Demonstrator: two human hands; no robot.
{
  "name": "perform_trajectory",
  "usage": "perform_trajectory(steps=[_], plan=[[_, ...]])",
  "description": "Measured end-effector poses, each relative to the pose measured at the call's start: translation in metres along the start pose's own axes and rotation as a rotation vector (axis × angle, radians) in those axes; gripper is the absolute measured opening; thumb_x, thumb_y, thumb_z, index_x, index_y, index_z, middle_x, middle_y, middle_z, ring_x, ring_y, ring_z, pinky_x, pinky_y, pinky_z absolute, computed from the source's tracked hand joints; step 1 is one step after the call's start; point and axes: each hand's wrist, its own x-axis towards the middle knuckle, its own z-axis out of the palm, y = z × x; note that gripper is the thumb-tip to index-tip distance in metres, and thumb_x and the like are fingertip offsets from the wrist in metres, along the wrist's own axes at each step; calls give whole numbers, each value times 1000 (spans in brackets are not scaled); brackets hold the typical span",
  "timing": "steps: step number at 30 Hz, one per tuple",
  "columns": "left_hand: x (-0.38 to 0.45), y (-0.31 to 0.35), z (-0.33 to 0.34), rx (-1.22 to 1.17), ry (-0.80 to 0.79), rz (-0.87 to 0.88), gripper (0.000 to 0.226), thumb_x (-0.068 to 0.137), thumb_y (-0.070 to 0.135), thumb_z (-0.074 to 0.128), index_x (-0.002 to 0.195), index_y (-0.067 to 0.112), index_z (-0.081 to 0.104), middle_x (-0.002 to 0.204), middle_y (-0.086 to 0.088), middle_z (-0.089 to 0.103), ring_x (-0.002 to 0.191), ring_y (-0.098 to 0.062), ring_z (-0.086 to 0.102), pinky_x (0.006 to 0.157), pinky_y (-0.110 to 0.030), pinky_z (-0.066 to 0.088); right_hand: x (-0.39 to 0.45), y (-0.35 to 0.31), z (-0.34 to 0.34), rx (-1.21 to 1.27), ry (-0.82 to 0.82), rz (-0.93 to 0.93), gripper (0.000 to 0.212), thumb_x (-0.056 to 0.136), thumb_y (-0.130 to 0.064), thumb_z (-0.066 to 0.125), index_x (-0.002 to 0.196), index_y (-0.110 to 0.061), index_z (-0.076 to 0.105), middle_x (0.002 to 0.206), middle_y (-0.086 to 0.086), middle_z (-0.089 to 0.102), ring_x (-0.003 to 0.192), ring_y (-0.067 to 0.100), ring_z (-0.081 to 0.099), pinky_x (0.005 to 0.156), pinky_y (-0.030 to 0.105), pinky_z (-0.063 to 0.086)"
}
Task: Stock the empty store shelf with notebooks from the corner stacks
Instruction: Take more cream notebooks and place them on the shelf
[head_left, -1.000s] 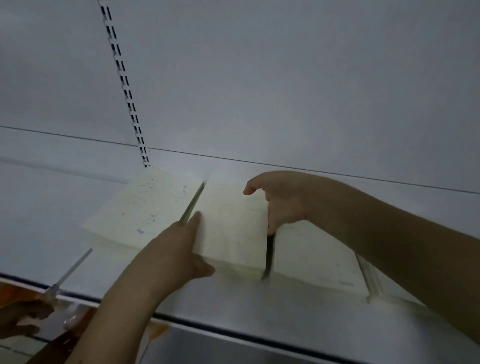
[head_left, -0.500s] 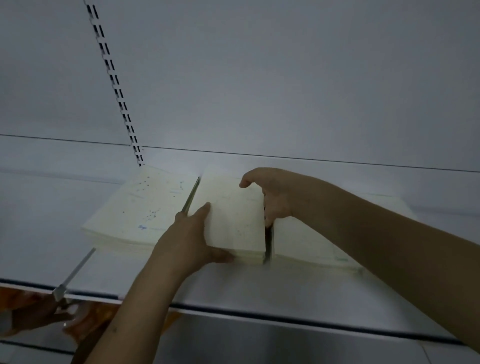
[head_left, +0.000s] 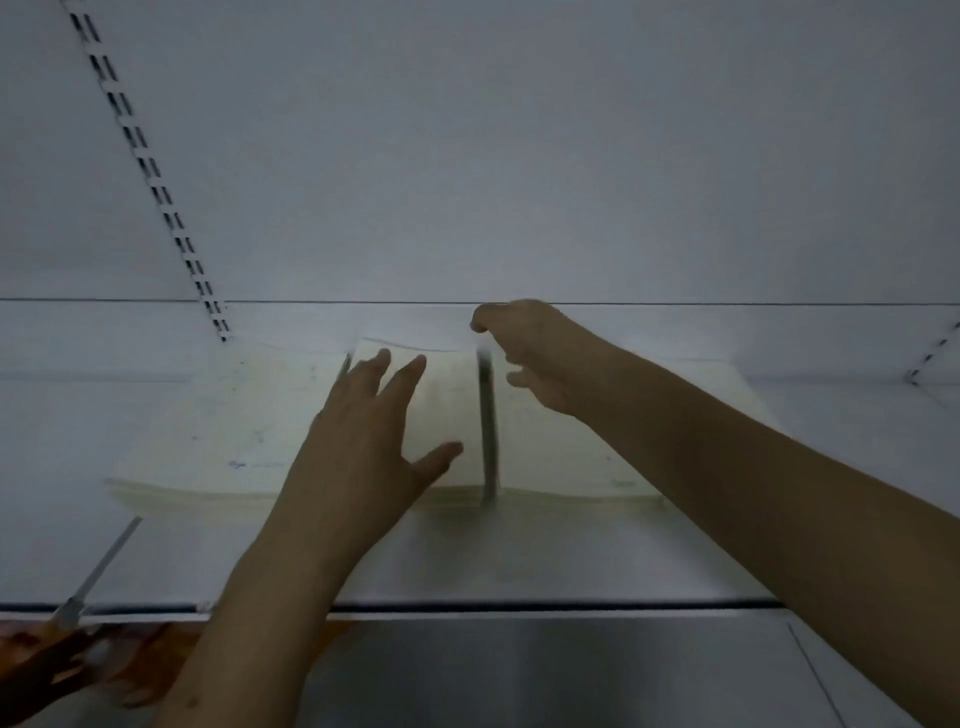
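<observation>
Three low stacks of cream paper notebooks lie flat in a row on the white metal store shelf (head_left: 519, 551). The left stack of notebooks (head_left: 218, 436) and the middle stack of notebooks (head_left: 447, 405) have a thin gap between them. A dark gap (head_left: 487, 431) splits the middle stack from the right stack of notebooks (head_left: 561, 457).

The step in hand looks like tidying the middle stack. To do it well, push the sides gently so the edges line up, keep the covers flat, and leave the gaps even. A hard shove could make the top books slide off.

The left hand (head_left: 358, 441) reaches forward over the middle stack, palm down. Its fingers (head_left: 410, 374) are spread apart and straight, holding nothing. I cannot tell if they touch the cover.

The right hand (head_left: 540, 358) reaches in from the right, above the dark gap near the back of the shelf. Its fingers are curled loosely and seem to hold nothing, but the picture is blurry.
</observation>
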Motion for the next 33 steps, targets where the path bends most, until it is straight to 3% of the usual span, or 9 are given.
perform_trajectory(steps=[1,3,6,11,15,19,23,29,33], plan=[[4,12,2,-59,35,64,81,83,55,64,151,31,27,160,4,24,146,-17,25,115,-39,29,-1,-2,-14,-7,53,-54,31,93,-24,52,120,-8,53,107,7,46,107,25,49,98,37,43],[12,39,13,-137,60,179,68,87,53,59,147,32,36,153,8,37,136,-12,40,108,-28,35,-4,-2,-47,-95,185,-160,20,94,-30,47,109,-18,52,107,2,46,101,21,46,88,30,41],[17,86,41,-224,56,293,57,91,50,55,143,33,40,144,15,44,125,-4,47,97,-16,34,-20,7,-105,-222,352,-288,42,99,-38,40,138,-21,44,139,-3,45,126,15,42,93,23,29],[4,186,95,-342,-38,480,52,93,48,52,142,35,39,140,17,45,120,-1,49,97,-19,43,-73,45,-209,-338,579,-355,47,101,-42,37,142,-19,41,146,-2,45,129,12,43,94,17,26],[-8,280,136,-381,-117,632,53,95,44,54,144,33,38,140,16,44,121,1,46,95,-10,33,-130,86,-308,-457,766,-357,46,102,-39,35,140,-15,45,140,0,51,116,12,51,93,18,30],[-32,379,178,-405,-186,770,54,95,43,54,145,28,39,139,13,46,122,-1,45,98,-13,35,-194,140,-415,-471,925,-306,46,102,-40,34,138,-15,47,139,1,52,111,8,48,90,16,29],[-52,466,221,-440,-249,858,57,95,41,55,146,25,38,137,9,49,122,-4,47,100,-20,42,-248,182,-507,-494,1035,-266,46,103,-40,32,139,-16,47,139,1,52,124,15,48,93,18,29],[-69,585,278,-441,-263,928,62,95,41,55,149,24,32,142,7,45,128,-6,41,101,-15,31,-306,237,-622,-571,1132,-246,50,102,-46,32,142,-20,43,146,0,46,133,17,43,111,31,33],[-67,654,306,-434,-293,958,65,95,44,53,152,25,26,150,5,37,136,-10,33,109,-24,32,-327,258,-687,-577,1189,-229,52,102,-47,31,143,-18,43,147,2,46,135,19,41,113,41,33]])
